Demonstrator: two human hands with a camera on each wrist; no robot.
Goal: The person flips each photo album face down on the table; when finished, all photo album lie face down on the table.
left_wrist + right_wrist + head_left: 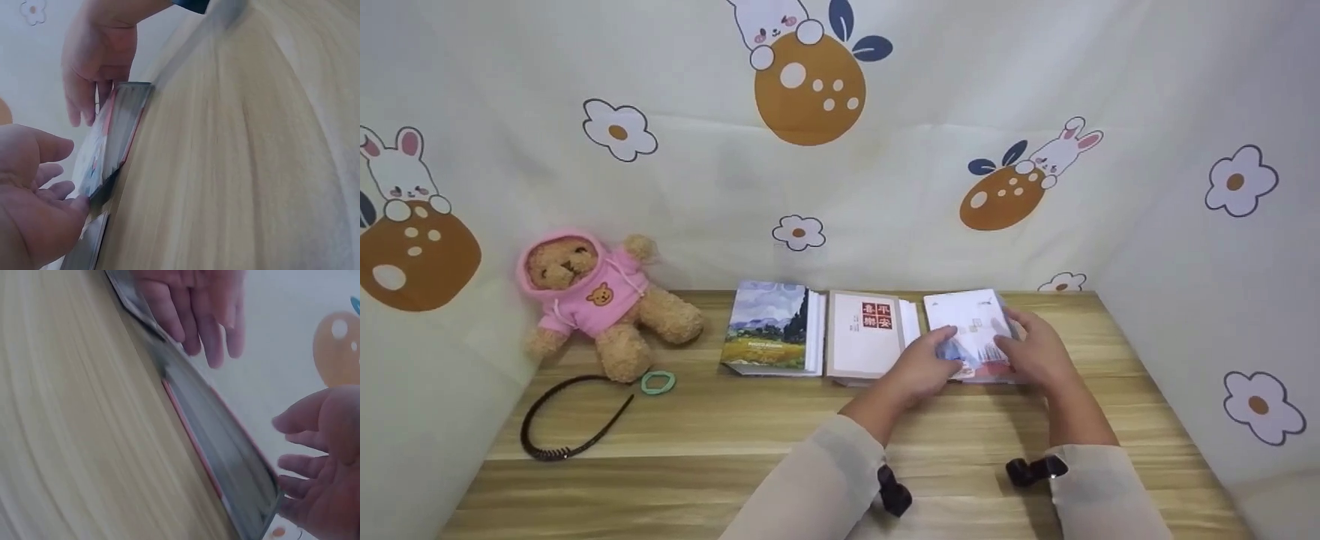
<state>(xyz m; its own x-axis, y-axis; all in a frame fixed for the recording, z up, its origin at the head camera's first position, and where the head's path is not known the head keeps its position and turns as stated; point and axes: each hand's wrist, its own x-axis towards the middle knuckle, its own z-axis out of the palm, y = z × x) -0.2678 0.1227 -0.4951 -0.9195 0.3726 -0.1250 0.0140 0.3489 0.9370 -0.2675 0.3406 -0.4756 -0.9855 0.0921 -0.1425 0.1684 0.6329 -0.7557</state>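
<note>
The left hand [924, 367] and right hand [1041, 351], fingers loosely extended and gripping nothing, flank the white rectangular printed-cover book [971, 319] lying on the wood-grain table [720, 435], just right of a beige-bordered, cream-coloured album [862, 345].

Row at 12, cluster at 10

With the middle of the table [780, 480] as hub in the head view, three books lie side by side along its 12 o'clock edge: the first book [765, 330] at 11, the second book [859, 341] just past 12, the third book [967, 307] between 1 and 2. The left hand [924, 367] is at the third book's 8 o'clock, the right hand [1041, 351] at its 3. A plush bear [596, 304] is at 10; the headband [536, 401] lies at 9, the hair ring [646, 384] at the headband's 2. A cloth [915, 180] stands behind the row.
</note>
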